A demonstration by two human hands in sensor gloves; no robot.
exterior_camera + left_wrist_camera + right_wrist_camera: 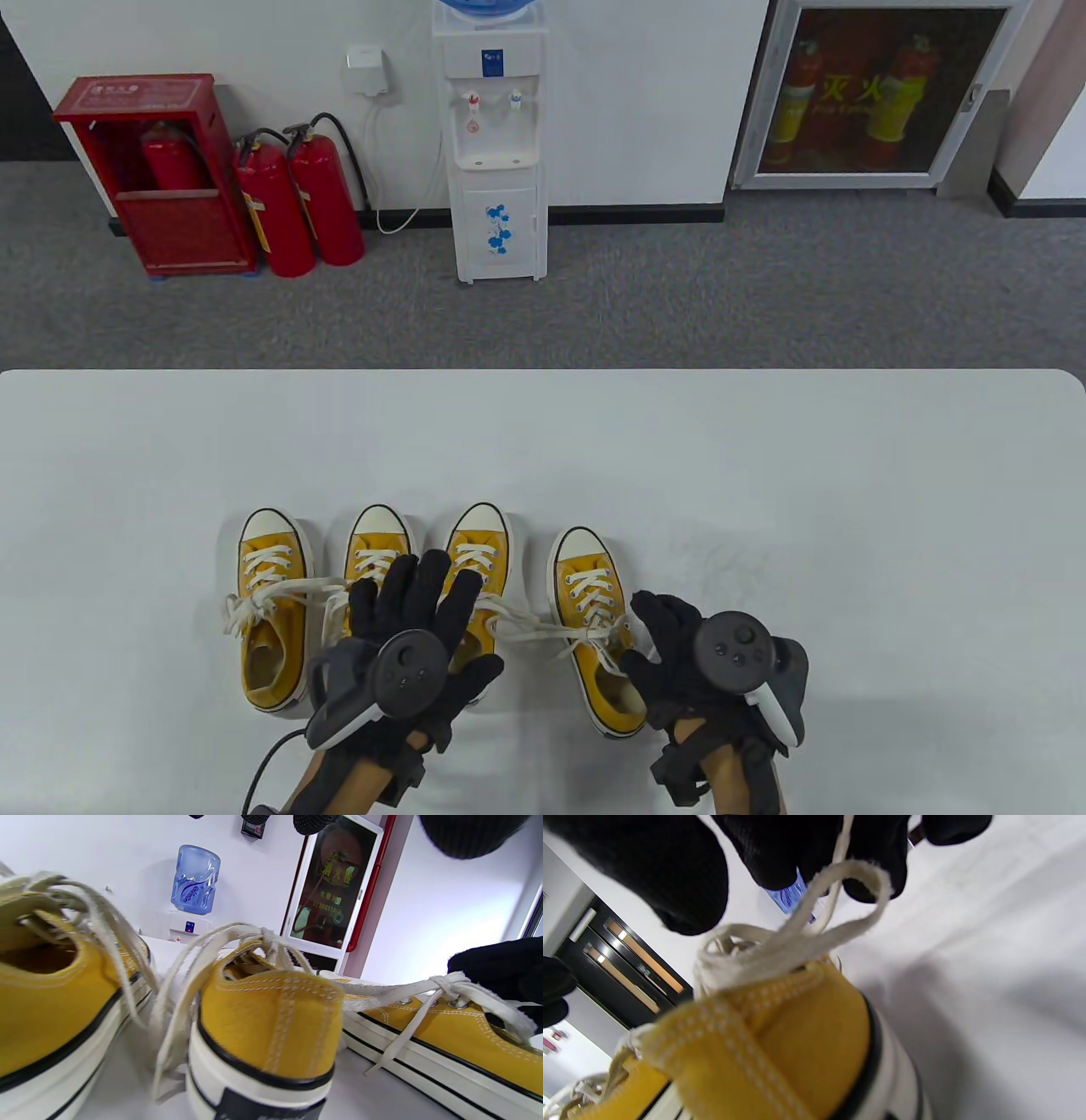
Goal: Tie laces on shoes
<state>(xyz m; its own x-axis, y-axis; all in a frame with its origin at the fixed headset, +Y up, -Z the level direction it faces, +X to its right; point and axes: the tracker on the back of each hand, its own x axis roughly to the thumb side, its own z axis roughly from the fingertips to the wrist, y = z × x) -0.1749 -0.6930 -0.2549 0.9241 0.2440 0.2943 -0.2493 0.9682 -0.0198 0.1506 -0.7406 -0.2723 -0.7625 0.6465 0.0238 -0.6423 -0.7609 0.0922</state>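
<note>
On the near half of the white table (764,475), 4 yellow canvas shoes stand side by side with their white toe caps pointing away from the person: the far-left shoe (271,607), the second shoe (373,552), the third shoe (477,552) and the far-right shoe (594,628), which sits slightly nearer the table's front edge. The left hand (416,628) hovers over the second and third shoes with its fingers straight and spread, gripping nothing that I can see. The right hand (679,658) is just beside the far-right shoe's opening, its fingers curled; the right wrist view shows the fingertips (878,861) pinching a loop of white lace (840,899) above that shoe's heel. A lace strand (534,630) runs from the third shoe across to the far-right shoe, and another lace (288,594) stretches between the far-left and second shoes, though from the left wrist view I cannot quite tell which knots are finished. Beyond the table, on grey carpet against the wall, stand a water dispenser (496,170), 2 red fire extinguishers (297,204) and a red cabinet (157,178).
</note>
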